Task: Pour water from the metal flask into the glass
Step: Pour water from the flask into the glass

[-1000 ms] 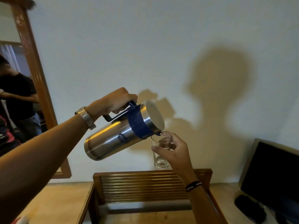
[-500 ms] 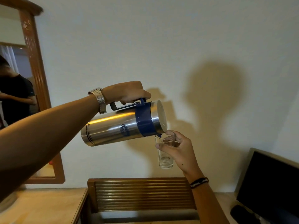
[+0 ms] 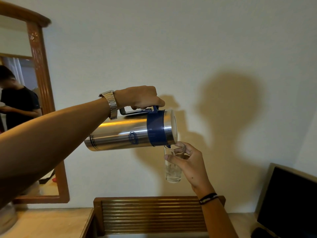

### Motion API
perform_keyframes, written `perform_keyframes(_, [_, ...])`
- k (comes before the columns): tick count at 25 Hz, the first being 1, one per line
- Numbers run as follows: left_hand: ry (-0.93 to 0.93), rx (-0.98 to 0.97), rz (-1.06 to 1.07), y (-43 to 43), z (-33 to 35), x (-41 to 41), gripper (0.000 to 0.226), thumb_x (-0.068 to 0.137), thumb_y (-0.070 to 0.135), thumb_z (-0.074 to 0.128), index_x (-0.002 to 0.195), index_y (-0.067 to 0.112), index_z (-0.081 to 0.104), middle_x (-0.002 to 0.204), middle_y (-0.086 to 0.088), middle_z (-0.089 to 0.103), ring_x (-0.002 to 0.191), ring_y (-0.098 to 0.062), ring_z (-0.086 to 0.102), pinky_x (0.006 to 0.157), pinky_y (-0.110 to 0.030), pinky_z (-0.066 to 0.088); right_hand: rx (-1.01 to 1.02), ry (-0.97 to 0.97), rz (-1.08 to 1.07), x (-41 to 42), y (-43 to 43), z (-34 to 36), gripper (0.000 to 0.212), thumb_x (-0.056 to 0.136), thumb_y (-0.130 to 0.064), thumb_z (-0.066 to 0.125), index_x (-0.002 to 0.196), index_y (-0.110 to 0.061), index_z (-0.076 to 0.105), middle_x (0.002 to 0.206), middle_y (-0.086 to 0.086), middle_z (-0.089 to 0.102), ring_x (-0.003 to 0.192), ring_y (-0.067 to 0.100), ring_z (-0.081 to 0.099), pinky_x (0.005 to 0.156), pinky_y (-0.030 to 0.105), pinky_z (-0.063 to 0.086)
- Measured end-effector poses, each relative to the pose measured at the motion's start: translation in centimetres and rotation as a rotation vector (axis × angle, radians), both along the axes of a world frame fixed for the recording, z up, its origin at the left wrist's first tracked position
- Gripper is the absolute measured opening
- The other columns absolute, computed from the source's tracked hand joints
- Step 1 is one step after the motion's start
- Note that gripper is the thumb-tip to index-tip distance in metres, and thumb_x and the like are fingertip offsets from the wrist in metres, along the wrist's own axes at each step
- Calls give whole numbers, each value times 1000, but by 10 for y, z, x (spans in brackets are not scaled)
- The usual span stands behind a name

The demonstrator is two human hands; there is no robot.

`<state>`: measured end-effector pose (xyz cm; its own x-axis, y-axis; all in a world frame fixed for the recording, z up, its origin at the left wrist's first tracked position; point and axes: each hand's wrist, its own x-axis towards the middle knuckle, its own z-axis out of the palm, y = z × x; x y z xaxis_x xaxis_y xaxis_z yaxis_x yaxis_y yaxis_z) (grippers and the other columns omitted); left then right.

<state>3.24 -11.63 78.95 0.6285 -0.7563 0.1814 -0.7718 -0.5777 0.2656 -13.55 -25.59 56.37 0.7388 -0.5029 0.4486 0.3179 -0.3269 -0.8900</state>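
**Head view: flask tipped over a held glass**

Head view shows both arms raised in front of a pale wall. The left hand [image 3: 139, 97] is wrapped around the dark handle on top of the metal flask [image 3: 123, 133], fingers curled under the grip, and carries the flask in the air. The flask lies almost level, its base toward the left and its blue collar and steel lid toward the right, with the lid end dipped slightly lower. A metal watch [image 3: 110, 104] sits on the left wrist.

The right hand [image 3: 190, 164] holds the glass [image 3: 172, 166] upright in the air, thumb across the near side and fingers around the far side near the rim. The flask's small blue spout sits at the glass rim, touching it or just above; I cannot tell which. A little clear water shows at the bottom of the glass. A dark braided band [image 3: 208, 198] circles the right wrist.

Below the hands a slatted wooden rack [image 3: 151, 215] stands against the wall, with a light counter [image 3: 46, 224] to its left. A wood-framed mirror [image 3: 42, 69] hangs at the left, reflecting a person in a dark shirt. A dark monitor [image 3: 289, 203] stands at the lower right.
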Motion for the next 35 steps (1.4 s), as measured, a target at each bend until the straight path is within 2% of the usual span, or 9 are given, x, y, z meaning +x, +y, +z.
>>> perform_keyframes(3, [11,13,-3,-2,1,3,52,91,41,61,49,18,41,36,9,31,31,-13,26,37,-20,27,-6,-1,3,2,-1,0,47,64,-43,96,105,-44,74,101,-11,79,93,7,76,80,28,63])
perform_keyframes(6, [25,17,-17,-4,1,4,51,93,38,62,52,17,42,36,9,31,30,-12,25,37,-20,25,-10,4,4,4,-3,0,46,68,-35,97,108,-41,74,100,-14,79,92,5,76,82,31,64])
perform_keyframes(11, [49,6,-30,-8,2,8,60,91,37,61,37,23,38,38,7,29,32,-14,22,38,-22,23,-15,6,-5,5,-7,1,46,72,-30,97,111,-38,74,99,-12,79,90,4,77,76,22,62])
perform_keyframes(17, [18,15,-6,-10,-3,11,54,87,42,62,43,22,37,38,8,30,32,-15,24,39,-21,25,-14,3,-8,10,-8,-4,47,72,-27,97,114,-33,76,100,-1,80,93,14,77,87,36,66])
perform_keyframes(19, [11,26,-6,-11,-4,10,52,85,44,63,46,21,37,38,8,30,32,-14,24,38,-22,25,-18,-1,-14,12,-7,-6,46,72,-26,97,112,-35,76,100,1,80,93,17,77,86,36,66])
perform_keyframes(22, [17,39,-8,-13,-5,12,55,87,44,63,42,23,37,38,8,29,31,-14,23,35,-22,25,-13,3,-16,13,-7,-8,46,72,-26,97,111,-36,75,100,-6,79,93,11,76,87,35,64])
perform_keyframes(27, [18,64,2,-17,-8,13,63,82,48,60,29,21,40,37,10,29,31,-14,24,37,-22,25,6,-2,-16,16,-11,-11,48,72,-25,97,114,-32,76,98,-8,80,92,12,76,86,35,65])
perform_keyframes(30, [46,56,2,-16,-8,13,62,85,45,61,32,22,39,37,9,28,31,-14,22,35,-21,24,10,9,-15,18,-10,-11,49,72,-25,97,116,-30,76,97,-14,79,92,3,75,89,39,65])
perform_keyframes(35, [54,42,12,-15,-10,14,56,91,41,62,42,22,40,37,9,30,31,-13,24,38,-22,26,4,11,-4,21,-10,-13,54,68,-35,96,117,-34,75,101,-18,79,97,2,73,96,52,65])
